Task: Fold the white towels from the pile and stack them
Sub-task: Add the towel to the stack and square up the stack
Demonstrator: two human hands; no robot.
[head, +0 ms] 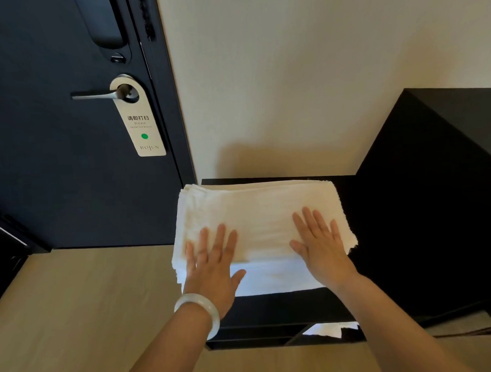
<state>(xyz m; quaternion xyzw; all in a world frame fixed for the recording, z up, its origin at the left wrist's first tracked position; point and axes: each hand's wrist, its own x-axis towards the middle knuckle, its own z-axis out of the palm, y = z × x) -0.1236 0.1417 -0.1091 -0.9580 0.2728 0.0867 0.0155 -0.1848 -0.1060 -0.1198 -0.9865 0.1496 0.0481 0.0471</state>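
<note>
We press our left hand [212, 266] and right hand [320, 243] flat (fingers straight, holding nothing) on the folded towel [256, 213]; the black cabinet [271, 307] sits beneath it.

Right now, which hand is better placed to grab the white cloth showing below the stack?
Likely the right hand: the white cloth shows nearer that arm; the left hand lies flat farther left on the stack.

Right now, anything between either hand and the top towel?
Nothing visible. The left hand and right hand lie flat, fingers straight, directly on the top towel of the white stack, which sits on the black cabinet.
</note>
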